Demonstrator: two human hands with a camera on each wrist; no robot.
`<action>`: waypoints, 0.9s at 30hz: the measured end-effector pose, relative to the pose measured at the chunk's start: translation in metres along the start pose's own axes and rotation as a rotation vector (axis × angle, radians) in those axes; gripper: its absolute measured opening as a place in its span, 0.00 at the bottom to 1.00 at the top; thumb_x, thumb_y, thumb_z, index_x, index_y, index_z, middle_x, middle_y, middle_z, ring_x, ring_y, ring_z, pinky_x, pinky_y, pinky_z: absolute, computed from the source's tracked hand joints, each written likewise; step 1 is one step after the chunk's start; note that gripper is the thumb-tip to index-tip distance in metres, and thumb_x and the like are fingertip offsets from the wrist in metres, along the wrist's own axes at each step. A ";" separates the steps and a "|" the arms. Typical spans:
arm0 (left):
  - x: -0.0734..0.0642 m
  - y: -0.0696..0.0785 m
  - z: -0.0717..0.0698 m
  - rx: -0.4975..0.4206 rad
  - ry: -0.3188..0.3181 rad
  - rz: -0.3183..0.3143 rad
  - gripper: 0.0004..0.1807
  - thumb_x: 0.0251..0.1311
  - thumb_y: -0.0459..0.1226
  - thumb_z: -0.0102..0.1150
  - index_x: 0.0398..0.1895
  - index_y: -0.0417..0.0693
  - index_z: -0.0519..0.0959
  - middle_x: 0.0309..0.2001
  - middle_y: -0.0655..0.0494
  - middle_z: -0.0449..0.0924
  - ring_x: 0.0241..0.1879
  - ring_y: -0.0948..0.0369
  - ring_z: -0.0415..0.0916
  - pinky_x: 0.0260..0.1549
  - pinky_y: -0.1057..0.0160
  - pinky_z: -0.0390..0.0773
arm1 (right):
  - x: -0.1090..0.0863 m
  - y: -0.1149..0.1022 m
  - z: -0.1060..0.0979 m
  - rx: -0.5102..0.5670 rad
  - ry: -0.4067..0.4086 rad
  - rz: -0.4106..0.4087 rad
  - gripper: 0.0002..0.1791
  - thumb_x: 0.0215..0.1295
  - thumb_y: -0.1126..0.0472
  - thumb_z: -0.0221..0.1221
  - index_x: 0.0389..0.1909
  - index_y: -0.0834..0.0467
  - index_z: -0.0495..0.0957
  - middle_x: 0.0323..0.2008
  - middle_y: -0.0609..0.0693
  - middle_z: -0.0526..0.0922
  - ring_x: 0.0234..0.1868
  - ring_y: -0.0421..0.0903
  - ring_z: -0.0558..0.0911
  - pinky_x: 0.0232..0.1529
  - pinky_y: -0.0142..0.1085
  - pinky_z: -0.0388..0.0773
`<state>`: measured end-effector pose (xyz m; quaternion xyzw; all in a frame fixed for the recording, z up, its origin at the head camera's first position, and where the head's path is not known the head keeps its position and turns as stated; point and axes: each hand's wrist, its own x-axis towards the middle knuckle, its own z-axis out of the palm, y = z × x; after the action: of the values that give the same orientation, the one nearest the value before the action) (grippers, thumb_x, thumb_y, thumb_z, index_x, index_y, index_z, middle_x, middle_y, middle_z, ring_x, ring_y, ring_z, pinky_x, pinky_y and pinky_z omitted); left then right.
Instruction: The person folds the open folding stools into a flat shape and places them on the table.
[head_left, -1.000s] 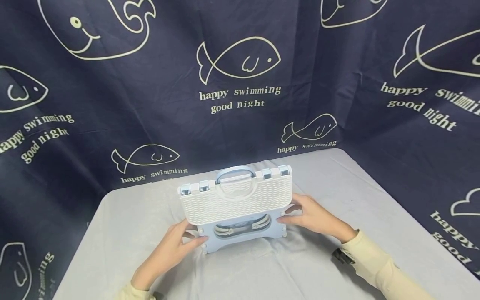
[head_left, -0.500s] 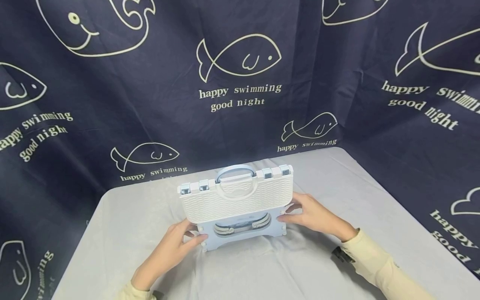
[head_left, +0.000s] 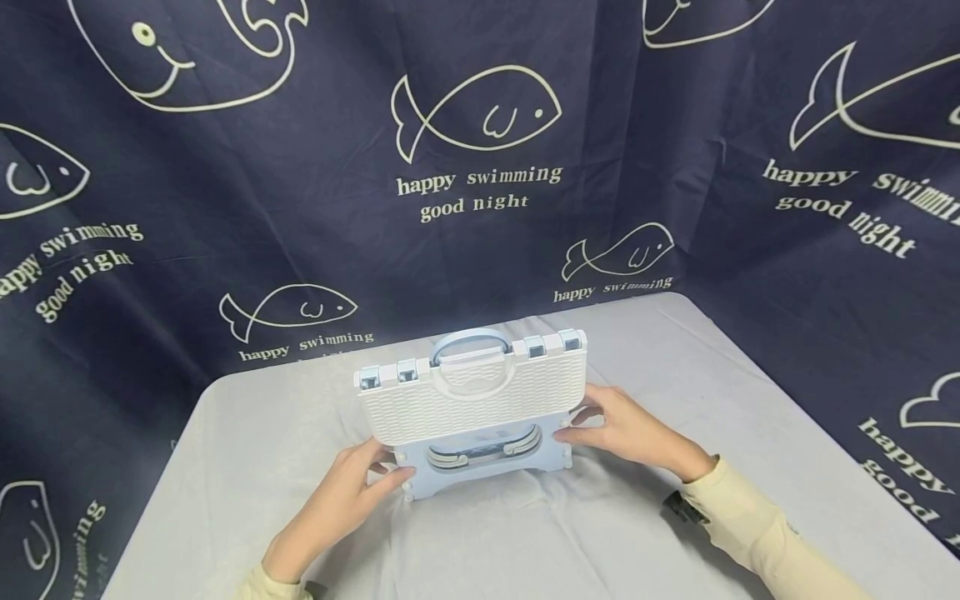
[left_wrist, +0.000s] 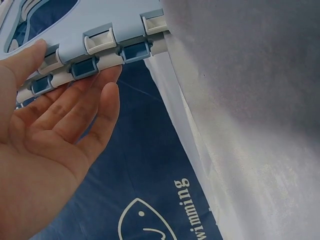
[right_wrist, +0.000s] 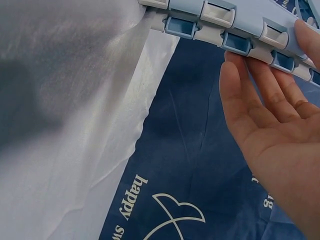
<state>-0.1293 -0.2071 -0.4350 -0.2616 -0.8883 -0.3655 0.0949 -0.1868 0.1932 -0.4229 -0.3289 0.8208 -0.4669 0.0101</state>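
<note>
A folding step stool (head_left: 480, 414) in white and light blue plastic stands upright on the table in the head view. Its white textured panel is tilted outward above the blue leg panel (head_left: 487, 482), and a carry handle (head_left: 471, 335) tops it. My left hand (head_left: 341, 492) grips the left side, thumb on the front face and fingers behind. On the opposite side my right hand (head_left: 630, 429) holds it likewise. In both wrist views the fingers lie along the hinged side edge of the stool (left_wrist: 107, 30); the right thumb is partly cut off in the right wrist view.
A pale grey cloth covers the table (head_left: 637, 542), whose rounded back corners show. Behind and to the right hangs a dark blue curtain (head_left: 480, 258) with white fish drawings and lettering.
</note>
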 end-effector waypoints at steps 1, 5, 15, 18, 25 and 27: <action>0.000 0.000 0.000 0.002 -0.001 0.000 0.18 0.63 0.41 0.66 0.55 0.52 0.77 0.44 0.63 0.86 0.40 0.65 0.83 0.38 0.61 0.86 | 0.000 0.000 0.000 -0.002 -0.001 0.001 0.28 0.59 0.53 0.71 0.60 0.52 0.76 0.51 0.45 0.84 0.44 0.46 0.85 0.47 0.44 0.85; 0.000 0.000 0.000 0.003 -0.003 0.000 0.17 0.64 0.41 0.66 0.54 0.52 0.77 0.44 0.62 0.86 0.40 0.66 0.83 0.38 0.62 0.86 | 0.000 -0.001 0.000 -0.008 -0.004 0.006 0.28 0.59 0.53 0.71 0.60 0.52 0.76 0.51 0.45 0.84 0.44 0.46 0.85 0.47 0.44 0.85; 0.000 0.001 -0.001 0.011 -0.006 -0.006 0.15 0.63 0.40 0.66 0.52 0.51 0.78 0.41 0.60 0.87 0.38 0.66 0.83 0.37 0.62 0.86 | 0.001 -0.003 -0.001 -0.010 -0.003 0.013 0.28 0.59 0.53 0.72 0.60 0.51 0.77 0.50 0.44 0.84 0.44 0.46 0.85 0.47 0.46 0.84; 0.000 0.001 -0.001 0.008 -0.004 -0.001 0.15 0.63 0.40 0.67 0.52 0.51 0.78 0.41 0.59 0.87 0.38 0.66 0.83 0.37 0.62 0.86 | 0.001 -0.002 -0.001 -0.015 -0.002 0.012 0.27 0.59 0.52 0.71 0.59 0.51 0.77 0.49 0.43 0.84 0.44 0.45 0.85 0.47 0.45 0.84; 0.000 0.001 -0.001 -0.003 -0.032 0.012 0.18 0.68 0.41 0.62 0.58 0.50 0.75 0.46 0.59 0.86 0.40 0.65 0.84 0.36 0.64 0.86 | 0.001 -0.001 -0.001 -0.031 0.002 0.013 0.26 0.59 0.52 0.71 0.57 0.51 0.78 0.48 0.43 0.85 0.43 0.46 0.85 0.47 0.45 0.84; -0.001 0.001 -0.001 -0.003 -0.039 0.009 0.18 0.69 0.42 0.60 0.59 0.50 0.75 0.46 0.59 0.86 0.40 0.64 0.84 0.36 0.64 0.86 | 0.000 -0.001 0.000 -0.034 0.006 0.014 0.25 0.59 0.52 0.71 0.57 0.51 0.79 0.48 0.43 0.85 0.42 0.45 0.84 0.47 0.46 0.84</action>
<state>-0.1281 -0.2072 -0.4341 -0.2728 -0.8883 -0.3610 0.0788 -0.1865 0.1928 -0.4216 -0.3221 0.8310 -0.4536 0.0053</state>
